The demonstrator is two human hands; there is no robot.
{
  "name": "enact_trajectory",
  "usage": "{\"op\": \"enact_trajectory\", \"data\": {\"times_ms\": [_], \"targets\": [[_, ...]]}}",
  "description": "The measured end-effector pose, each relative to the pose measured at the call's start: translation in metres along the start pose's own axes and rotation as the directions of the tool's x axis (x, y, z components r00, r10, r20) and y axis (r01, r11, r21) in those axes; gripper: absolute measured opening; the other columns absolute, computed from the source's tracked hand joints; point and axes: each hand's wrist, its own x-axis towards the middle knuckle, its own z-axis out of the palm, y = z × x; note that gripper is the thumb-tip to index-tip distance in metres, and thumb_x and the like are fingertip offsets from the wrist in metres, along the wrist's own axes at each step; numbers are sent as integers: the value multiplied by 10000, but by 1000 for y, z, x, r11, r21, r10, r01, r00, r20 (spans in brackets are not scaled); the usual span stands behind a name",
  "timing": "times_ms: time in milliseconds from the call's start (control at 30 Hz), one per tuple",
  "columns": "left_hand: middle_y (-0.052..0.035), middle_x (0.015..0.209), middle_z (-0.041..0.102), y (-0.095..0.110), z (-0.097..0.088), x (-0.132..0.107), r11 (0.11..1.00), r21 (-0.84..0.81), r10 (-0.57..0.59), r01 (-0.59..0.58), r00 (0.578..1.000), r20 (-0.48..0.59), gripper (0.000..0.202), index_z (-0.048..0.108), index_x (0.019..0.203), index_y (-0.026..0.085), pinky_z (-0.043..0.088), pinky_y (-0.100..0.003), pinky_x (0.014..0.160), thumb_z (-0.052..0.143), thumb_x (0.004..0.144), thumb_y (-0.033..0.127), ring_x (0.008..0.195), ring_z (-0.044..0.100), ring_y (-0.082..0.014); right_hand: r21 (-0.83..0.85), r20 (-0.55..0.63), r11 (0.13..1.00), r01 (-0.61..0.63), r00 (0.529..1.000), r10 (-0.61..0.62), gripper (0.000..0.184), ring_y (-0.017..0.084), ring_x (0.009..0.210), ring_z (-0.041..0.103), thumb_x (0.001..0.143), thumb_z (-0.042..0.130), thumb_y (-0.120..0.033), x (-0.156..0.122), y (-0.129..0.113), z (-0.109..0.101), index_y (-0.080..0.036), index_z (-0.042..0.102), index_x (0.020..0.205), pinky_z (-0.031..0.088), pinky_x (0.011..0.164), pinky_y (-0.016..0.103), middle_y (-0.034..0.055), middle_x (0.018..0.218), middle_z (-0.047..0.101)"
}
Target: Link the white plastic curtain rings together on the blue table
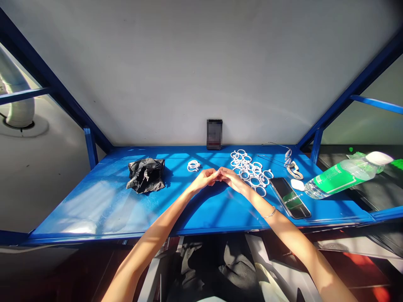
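Fingers (213, 176) of the left hand (204, 179) and right hand (232, 178) meet near the tips, but I can't tell how closed they are or if they hold something small. White rings (251, 169) lie in a big heap just right of the fingers, and a little ring bunch (193, 166) sits near them on the left, with a black bag (146, 175) farther left.
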Motion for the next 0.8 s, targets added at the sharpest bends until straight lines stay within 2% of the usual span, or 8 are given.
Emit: {"op": "enact_trajectory", "data": {"times_ms": [167,300,467,633,800], "targets": [[41,535,432,-2,7,5,978,-207,-20,15,1000,-23,598,448,642,163,197,-230,478,692,599,707,481,292,-49,207,4,978,-37,999,37,232,130,629,431,760,702,-403,1,1,3,-220,575,698,374,667,317,0,693,488],[49,533,376,-7,10,6,951,-308,-21,5,999,-47,577,443,622,153,159,-229,482,718,616,661,485,263,-43,357,25,931,-77,997,73,298,105,595,396,677,790,-404,4,6,3,-202,571,670,379,618,286,-28,659,439],[70,518,278,-9,12,6,930,-369,-4,-12,999,-44,580,390,580,160,132,-237,485,739,632,621,483,218,-41,425,19,901,-85,996,86,296,93,577,369,689,787,-359,6,13,2,-190,547,650,368,567,258,-39,634,394],[71,516,257,-11,11,7,927,-371,31,-49,998,-57,587,343,567,169,126,-246,496,725,661,605,484,209,-46,495,19,868,-47,999,44,282,74,579,373,691,790,-308,6,18,3,-169,547,661,354,570,222,-42,643,405],[70,513,241,-12,11,7,919,-386,54,-81,995,-81,589,326,550,170,137,-250,507,729,675,582,500,188,-52,480,9,877,-25,1000,24,245,78,583,376,738,747,-271,6,18,5,-180,534,656,352,564,212,-39,646,406]]}}
